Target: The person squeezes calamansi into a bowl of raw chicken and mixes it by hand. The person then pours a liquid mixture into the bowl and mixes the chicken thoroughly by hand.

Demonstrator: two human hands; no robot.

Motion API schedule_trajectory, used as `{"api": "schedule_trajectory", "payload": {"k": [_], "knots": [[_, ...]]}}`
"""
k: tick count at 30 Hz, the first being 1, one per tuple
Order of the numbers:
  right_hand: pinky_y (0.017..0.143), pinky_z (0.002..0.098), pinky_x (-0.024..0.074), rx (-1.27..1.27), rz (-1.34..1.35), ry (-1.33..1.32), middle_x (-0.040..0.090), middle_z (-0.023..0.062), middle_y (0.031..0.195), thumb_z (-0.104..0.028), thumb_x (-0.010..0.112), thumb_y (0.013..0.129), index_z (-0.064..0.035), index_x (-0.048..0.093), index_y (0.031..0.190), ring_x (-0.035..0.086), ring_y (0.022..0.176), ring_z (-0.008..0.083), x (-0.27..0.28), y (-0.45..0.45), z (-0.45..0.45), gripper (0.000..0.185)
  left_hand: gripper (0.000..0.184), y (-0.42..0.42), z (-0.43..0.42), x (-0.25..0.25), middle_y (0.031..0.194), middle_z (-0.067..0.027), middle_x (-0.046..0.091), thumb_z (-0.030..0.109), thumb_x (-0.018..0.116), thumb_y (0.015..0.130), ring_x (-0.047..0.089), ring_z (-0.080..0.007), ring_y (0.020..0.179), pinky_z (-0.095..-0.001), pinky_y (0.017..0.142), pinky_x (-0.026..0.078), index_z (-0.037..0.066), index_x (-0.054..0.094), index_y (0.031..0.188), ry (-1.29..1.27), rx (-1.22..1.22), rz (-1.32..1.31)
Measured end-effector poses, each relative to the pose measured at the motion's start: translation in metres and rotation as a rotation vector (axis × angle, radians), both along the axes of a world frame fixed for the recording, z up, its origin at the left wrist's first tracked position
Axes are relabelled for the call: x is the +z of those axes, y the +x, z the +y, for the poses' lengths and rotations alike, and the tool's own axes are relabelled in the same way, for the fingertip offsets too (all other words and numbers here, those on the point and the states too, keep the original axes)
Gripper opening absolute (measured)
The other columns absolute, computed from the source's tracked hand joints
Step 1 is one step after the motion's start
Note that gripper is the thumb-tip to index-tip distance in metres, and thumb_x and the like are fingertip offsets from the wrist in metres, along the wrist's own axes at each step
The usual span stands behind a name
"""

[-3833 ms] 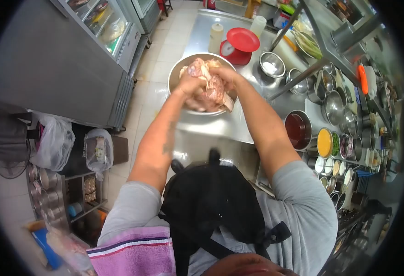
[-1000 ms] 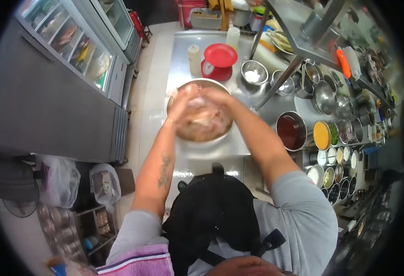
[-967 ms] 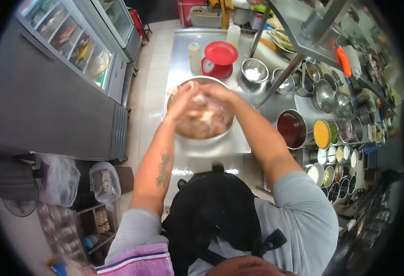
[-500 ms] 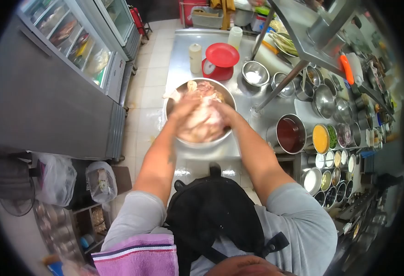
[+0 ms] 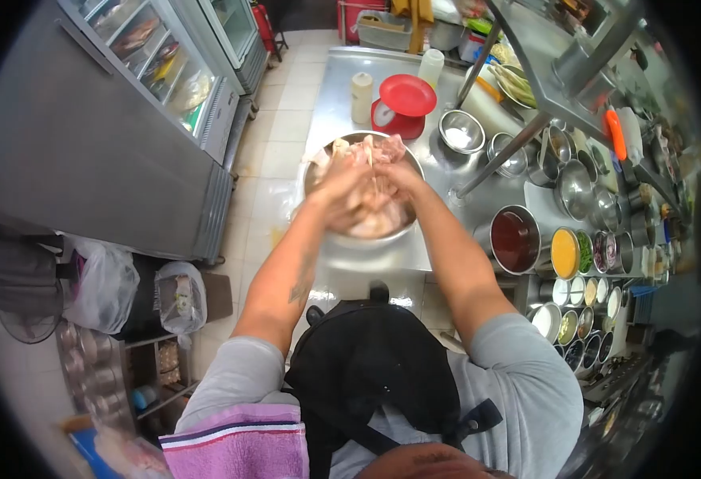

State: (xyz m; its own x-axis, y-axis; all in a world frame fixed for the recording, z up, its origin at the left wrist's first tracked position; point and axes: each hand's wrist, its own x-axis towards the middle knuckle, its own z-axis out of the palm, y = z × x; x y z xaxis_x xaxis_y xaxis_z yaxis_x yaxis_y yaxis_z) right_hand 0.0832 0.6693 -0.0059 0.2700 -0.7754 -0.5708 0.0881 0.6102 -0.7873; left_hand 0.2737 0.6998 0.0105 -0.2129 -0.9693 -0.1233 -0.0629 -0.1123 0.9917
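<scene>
A wide steel bowl [image 5: 420,164] of raw chicken pieces [image 5: 382,148] stands on the metal table in front of me. Both of my hands are inside it, blurred by motion. My left hand [image 5: 346,182] curls round chicken on the left side of the heap. On the right, my right hand [image 5: 398,177] bends over more pieces, close to the left one. Pale and pink meat is pushed up between and beyond the hands, and other pieces lie below them. Some fingertips are hidden in the meat.
Behind the bowl are a red kitchen scale [image 5: 408,96], a squeeze bottle [image 5: 362,97] and another bottle [image 5: 430,68]. To the right stand small steel bowls [image 5: 461,132], a shelf post [image 5: 500,153], a pot of dark red sauce [image 5: 515,239] and a yellow-filled container [image 5: 564,252]. Fridges [image 5: 119,136] line the left.
The hands have come closer together and turned the chicken, with pieces now pushed toward the far rim. My view has shifted, so the scene sits slightly further right.
</scene>
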Motion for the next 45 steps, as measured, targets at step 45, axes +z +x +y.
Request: {"api": "schedule_trajectory", "payload": {"k": [45], "knots": [[0.083,0.0442,0.0663,0.098,-0.243,0.196,0.075,0.0147,0.122,-0.039,0.065,0.105,-0.0045,0.066,0.134,0.077,0.101,0.0257,-0.072,0.010,-0.040,0.046,0.060,0.010,-0.006,-0.055,0.117,-0.0115,0.070,0.003,0.077,0.082,0.069,-0.0222,0.103,-0.0365,0.087,0.058,0.000,0.056,0.138,0.262,0.037,0.007]]}}
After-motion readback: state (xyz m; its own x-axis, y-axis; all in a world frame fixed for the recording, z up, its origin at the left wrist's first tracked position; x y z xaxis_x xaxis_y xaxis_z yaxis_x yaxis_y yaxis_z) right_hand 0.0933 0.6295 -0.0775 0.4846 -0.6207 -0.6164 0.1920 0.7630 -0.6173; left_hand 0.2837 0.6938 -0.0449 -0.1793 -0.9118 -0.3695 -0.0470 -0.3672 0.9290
